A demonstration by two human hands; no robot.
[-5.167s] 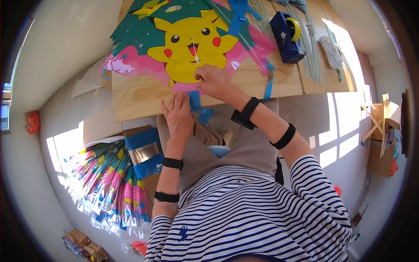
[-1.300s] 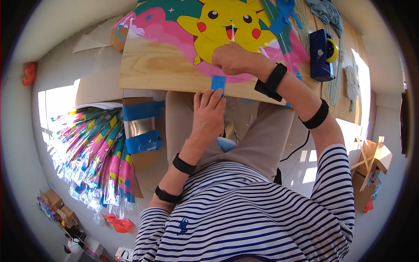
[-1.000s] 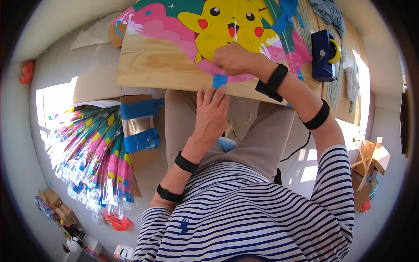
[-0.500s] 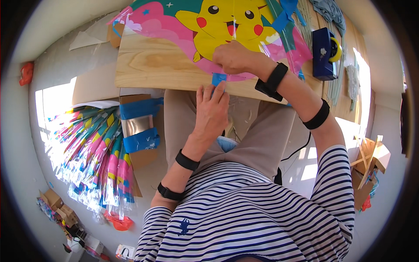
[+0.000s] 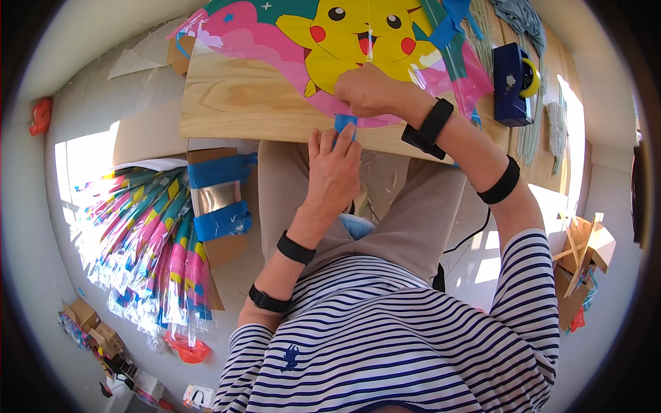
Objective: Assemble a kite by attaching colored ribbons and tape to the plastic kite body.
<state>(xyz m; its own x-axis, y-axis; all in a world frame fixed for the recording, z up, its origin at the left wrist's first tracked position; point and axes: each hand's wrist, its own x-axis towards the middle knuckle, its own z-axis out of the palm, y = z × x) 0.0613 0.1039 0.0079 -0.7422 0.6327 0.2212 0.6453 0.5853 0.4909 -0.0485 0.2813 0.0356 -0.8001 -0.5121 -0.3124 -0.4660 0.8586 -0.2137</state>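
Taping in hand: left hand [image 5: 335, 175], fingers flat and together, presses blue tape strip [image 5: 344, 123] at bench [image 5: 241, 110] near edge; right hand [image 5: 368, 89], fingers curled, pins plastic kite [image 5: 358, 41] at 12 o'clock. Next likely calls for smoothing tape

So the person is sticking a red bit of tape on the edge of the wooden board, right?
Not quite. The head view shows the tape is blue, not red. Both hands, left hand and right hand, are at it on the edge of the wooden board.
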